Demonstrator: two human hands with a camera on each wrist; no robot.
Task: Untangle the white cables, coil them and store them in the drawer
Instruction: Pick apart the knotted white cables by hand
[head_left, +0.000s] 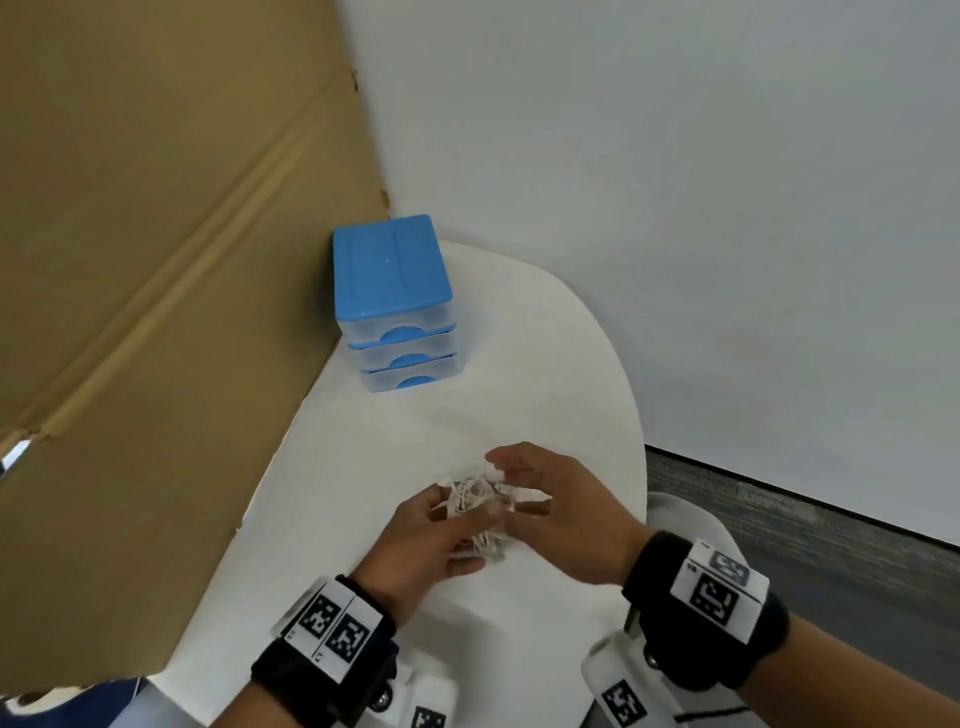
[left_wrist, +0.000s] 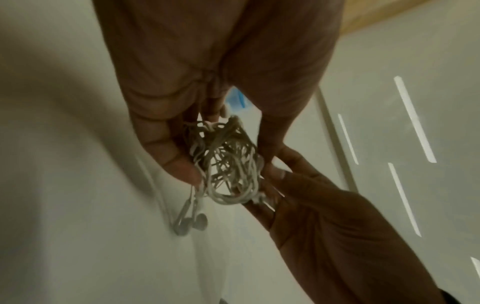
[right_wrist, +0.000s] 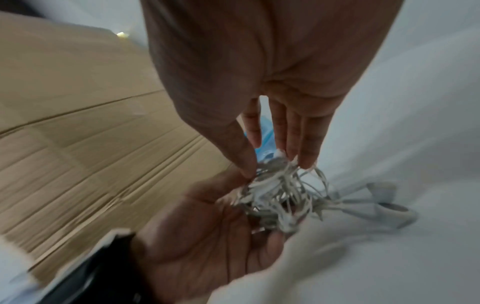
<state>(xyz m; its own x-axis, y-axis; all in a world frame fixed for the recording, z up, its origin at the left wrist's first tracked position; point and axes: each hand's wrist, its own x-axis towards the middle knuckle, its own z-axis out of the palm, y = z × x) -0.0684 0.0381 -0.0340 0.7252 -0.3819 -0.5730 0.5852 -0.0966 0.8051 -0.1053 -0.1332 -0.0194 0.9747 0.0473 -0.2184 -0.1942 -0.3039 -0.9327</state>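
Item: tangled white earphone cables (head_left: 475, 501), one clump, no clear long axis, held between both hands above table (head_left: 545, 364). Left hand (head_left: 423, 545) pinches near side; right hand (head_left: 558, 512) grasps far side, seemingly fingertips only. Earbuds (left_wrist: 191, 223) dangle below. Drawer unit (head_left: 397, 306) ahead, well apart, drawers closed.

A white surface (head_left: 545, 364) with a rounded edge fills the lower middle of the head view. A large sheet of brown cardboard (head_left: 156, 260) with lengthwise creases stands along its left side and takes up the upper left of the frame. A pale wall (head_left: 675, 182) covers the upper right, and below it at the right edge runs a strip of grey floor (head_left: 779, 519), with a rounded white seat (head_left: 691, 519) just beside the surface's lower right edge.
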